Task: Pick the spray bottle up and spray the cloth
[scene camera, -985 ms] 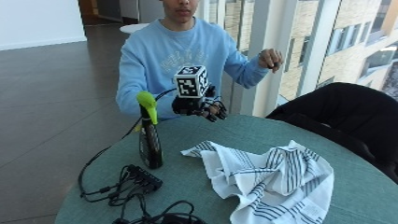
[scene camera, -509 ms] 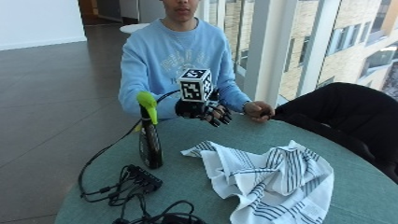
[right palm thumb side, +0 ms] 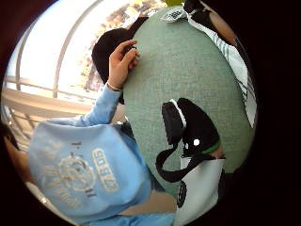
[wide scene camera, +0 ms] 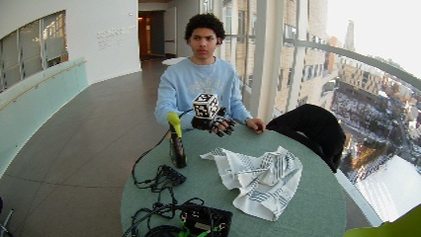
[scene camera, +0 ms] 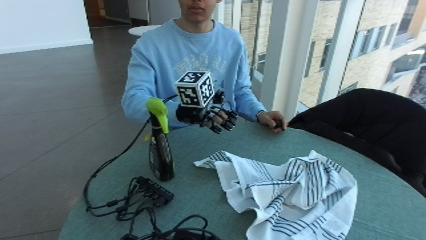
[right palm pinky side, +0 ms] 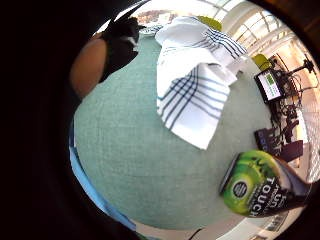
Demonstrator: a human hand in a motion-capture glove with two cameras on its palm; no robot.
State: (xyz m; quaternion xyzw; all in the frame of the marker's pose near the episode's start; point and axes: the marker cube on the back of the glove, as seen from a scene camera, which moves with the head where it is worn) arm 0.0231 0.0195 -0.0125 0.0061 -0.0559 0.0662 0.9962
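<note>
A seated person's gloved right hand (scene camera: 208, 118) hovers at center frame above the round green bench (scene camera: 219, 200), fingers loosely spread, holding nothing. Left of it stands the untouched spray bottle (scene camera: 160, 145); the striped cloth (scene camera: 286, 192) lies crumpled at lower right. The bare left hand (scene camera: 272, 121) rests curled on the bench edge.

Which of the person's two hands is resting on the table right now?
The bare hand, lying on the green table at its far edge. The gloved right hand hovers above it, beside the spray bottle.
</note>
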